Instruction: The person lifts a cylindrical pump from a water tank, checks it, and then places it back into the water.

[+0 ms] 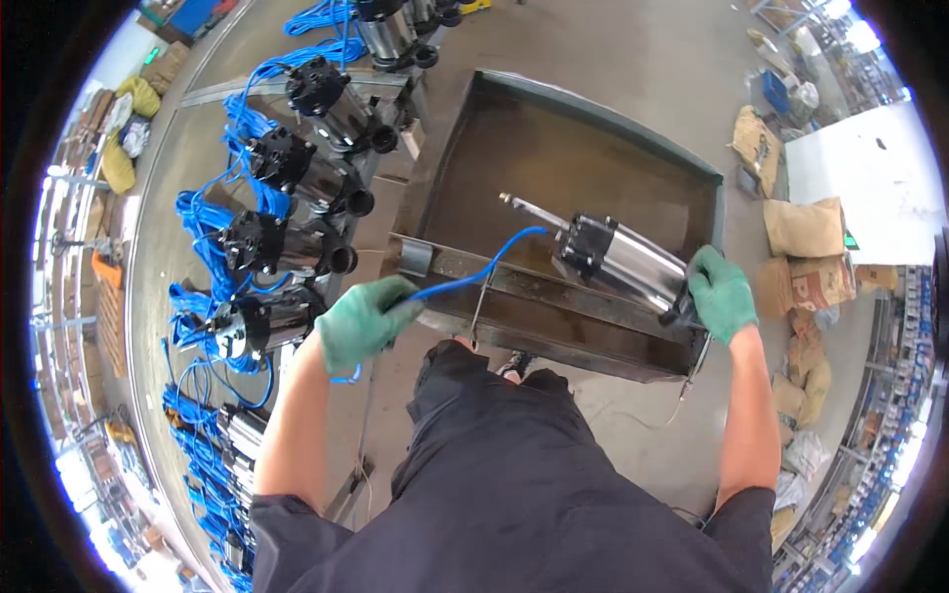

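A submersible pump (635, 265) with a polished steel body and black end parts lies tilted across the near ledge of a metal water tank (443, 163). My right hand (722, 294), in a green glove, grips the pump's black right end; its fingertips are partly hidden. From the pump's left end runs a blue cable (474, 281), which my green-gloved left hand (366, 321) holds closed. The cable bows up between hand and pump, and a short piece hangs below the hand. A thin metal fitting (534, 211) juts from the pump's left end over the brownish water.
Several similar pumps (282, 242) with coiled blue cables stand along a bench (163, 247) to my left. Thin hoses or wires hang at the tank's near side. Brown sacks (806, 229) and a white panel (850, 163) are at the right, with shelving beyond.
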